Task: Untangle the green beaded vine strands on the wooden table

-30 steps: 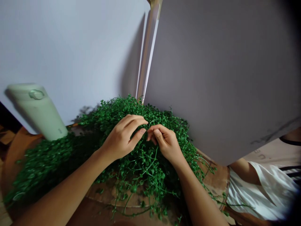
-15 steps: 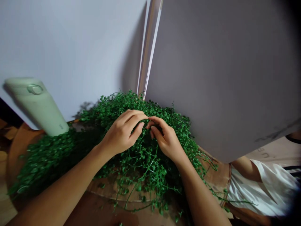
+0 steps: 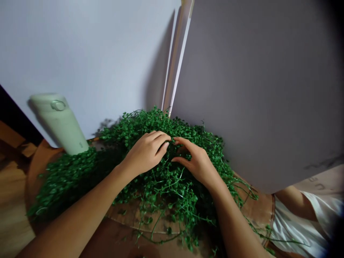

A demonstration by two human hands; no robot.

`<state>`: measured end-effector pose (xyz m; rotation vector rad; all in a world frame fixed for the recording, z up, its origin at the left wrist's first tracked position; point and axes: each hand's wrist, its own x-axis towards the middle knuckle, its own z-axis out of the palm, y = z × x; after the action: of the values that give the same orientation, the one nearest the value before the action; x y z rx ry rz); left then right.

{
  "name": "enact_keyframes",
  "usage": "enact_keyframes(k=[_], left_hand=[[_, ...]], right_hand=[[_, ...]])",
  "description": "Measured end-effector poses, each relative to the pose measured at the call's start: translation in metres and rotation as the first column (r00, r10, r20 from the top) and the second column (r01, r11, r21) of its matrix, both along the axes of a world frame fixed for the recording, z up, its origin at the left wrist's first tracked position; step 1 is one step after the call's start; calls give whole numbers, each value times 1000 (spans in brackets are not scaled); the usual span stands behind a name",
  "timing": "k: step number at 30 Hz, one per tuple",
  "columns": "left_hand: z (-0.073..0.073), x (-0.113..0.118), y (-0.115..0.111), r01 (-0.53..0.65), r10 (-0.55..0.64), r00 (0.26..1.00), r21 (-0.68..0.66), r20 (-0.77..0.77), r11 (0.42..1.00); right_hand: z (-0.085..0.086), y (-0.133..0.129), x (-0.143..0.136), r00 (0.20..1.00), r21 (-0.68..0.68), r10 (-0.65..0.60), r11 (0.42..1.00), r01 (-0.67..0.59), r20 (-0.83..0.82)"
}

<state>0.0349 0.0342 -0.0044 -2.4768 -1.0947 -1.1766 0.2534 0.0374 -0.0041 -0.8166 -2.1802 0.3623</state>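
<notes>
A mass of green trailing plant stems with small round leaves [image 3: 172, 197] spreads over a round wooden table [image 3: 150, 223]. Over its middle is my left hand [image 3: 149, 150], back up, with thumb and fingertips close together; whatever lies between them is too small to make out. My right hand [image 3: 195, 157] is just to the right, thumb and index finger apart, its index fingertip near the left fingertips and touching the leaves. No held stem can be seen in it.
A pale green bottle [image 3: 63, 125] stands at the left behind the leaves. A white panel [image 3: 94, 53] and a grey panel [image 3: 255, 89] meet behind the plant. At the lower right, a person's arm [image 3: 295, 202] and white clothing [image 3: 292, 225] show past the grey panel.
My right thumb has moved away from its index finger, opening the hand. The left fingers have drawn closer together. The whole view has shifted, so the bottle and plants appear further right.
</notes>
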Motion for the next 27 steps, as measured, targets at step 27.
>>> enact_keyframes(k=[27], left_hand=[[0,-1,3,-29,41,993,-111,111,993]], right_hand=[[12,-14,8,988,-352,157,924,-150,-9]])
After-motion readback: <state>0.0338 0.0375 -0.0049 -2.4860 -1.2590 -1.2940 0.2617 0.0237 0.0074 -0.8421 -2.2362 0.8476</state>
